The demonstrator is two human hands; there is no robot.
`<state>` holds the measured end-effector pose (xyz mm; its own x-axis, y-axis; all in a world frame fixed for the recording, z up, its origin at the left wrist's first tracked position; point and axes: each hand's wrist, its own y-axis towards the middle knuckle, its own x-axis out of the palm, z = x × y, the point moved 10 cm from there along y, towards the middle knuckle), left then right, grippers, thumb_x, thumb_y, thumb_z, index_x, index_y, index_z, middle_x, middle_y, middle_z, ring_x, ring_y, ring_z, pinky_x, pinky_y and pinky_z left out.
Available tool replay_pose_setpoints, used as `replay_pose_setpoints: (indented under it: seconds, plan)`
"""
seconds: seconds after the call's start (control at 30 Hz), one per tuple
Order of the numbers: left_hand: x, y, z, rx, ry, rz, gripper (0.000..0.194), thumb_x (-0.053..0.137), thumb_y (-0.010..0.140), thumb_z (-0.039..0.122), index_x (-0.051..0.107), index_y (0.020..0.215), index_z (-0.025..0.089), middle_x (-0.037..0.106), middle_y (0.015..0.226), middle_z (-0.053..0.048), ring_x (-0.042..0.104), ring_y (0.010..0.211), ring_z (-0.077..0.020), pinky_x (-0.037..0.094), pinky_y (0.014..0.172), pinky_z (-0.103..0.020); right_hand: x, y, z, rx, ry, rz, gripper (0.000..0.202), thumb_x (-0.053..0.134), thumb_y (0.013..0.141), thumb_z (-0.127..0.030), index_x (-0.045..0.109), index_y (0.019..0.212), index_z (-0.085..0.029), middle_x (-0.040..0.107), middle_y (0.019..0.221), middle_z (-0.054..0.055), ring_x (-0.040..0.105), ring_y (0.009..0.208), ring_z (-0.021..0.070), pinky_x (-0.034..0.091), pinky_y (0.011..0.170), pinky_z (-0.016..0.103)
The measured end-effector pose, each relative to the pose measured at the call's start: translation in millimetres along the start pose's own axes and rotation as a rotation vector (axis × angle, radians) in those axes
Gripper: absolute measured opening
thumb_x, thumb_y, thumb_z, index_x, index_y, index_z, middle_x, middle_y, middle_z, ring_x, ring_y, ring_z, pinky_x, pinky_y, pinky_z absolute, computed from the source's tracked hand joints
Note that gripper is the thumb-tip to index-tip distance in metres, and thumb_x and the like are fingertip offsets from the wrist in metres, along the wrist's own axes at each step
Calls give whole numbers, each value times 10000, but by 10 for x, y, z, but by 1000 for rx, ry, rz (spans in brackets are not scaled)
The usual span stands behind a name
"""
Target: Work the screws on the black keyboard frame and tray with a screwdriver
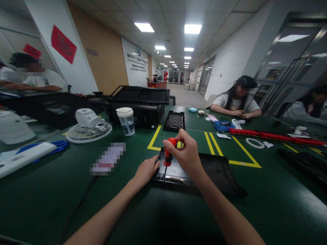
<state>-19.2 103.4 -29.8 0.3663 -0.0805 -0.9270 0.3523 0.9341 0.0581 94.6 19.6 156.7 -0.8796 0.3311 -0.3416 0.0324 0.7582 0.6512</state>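
A flat black panel (214, 172) lies on the green table in front of me, with a shiny strip near its left end. My right hand (187, 151) is closed around the handle of a red-and-black screwdriver (168, 158), held upright over the left part of the panel. The screwdriver's tip is too small to make out. At the panel's left edge, my left hand (145, 172) grips the rim, its fingertips partly hidden.
Beyond the panel stand a black tray with round cells (174, 120), a lidded plastic cup (126, 120) and a large black case (135, 112). A white fan (89, 127) and a blurred phone-like item (108, 159) are on the left. A blue box (224, 126) and white ring (254, 143) lie right.
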Motion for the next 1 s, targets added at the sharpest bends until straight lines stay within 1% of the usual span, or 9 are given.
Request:
replay_pose_setpoints:
  seconds: [0.2,0.33,0.63,0.77,0.87,0.93,1.0]
  plan:
    - [16,14,-19,-12,8,-15,326,333,877,352,468,1153,244,646,972,-57,612,836,-189,412,689,-253,-49,-14,3,2,-82,75,301,567,762,-328,325,639,-198,354,626,-40,384,559,89,361,479,202]
    - [12,9,-26,-21,-9,-18,325,340,875,343,474,1152,238,640,991,-61,607,876,-190,416,721,-255,-90,-26,-7,2,-117,128,321,576,750,-330,314,619,-199,348,610,-43,374,529,86,347,460,206]
    - [2,-1,-15,-17,-9,-13,331,342,879,347,465,1166,236,637,1014,-65,603,907,-188,421,746,-260,-112,-63,49,21,-109,184,310,579,744,-359,344,622,-197,382,609,-35,400,530,91,343,452,205]
    - [11,-2,-9,-11,-3,-19,332,334,882,355,460,1171,253,640,1010,-57,605,900,-191,424,730,-263,-110,-57,71,44,-81,178,309,592,736,-355,351,629,-195,389,618,-36,402,542,90,346,451,198]
    - [3,-7,-9,-23,10,-20,334,338,882,353,454,1179,254,637,1023,-59,603,900,-195,423,729,-266,-110,-42,83,60,-15,170,315,614,718,-346,352,628,-195,385,613,-43,398,536,85,341,439,188]
    - [0,-12,-13,-36,14,-27,334,339,882,352,459,1174,243,637,1018,-63,606,887,-194,422,726,-264,-67,-29,117,90,71,129,313,629,703,-352,364,644,-196,405,614,-44,426,544,89,352,438,185]
    - [-7,-16,-7,-34,16,-28,328,334,882,352,470,1157,235,641,999,-64,610,867,-195,422,716,-264,16,-17,176,140,178,62,300,637,694,-358,386,678,-195,433,624,-43,467,560,96,375,451,190]
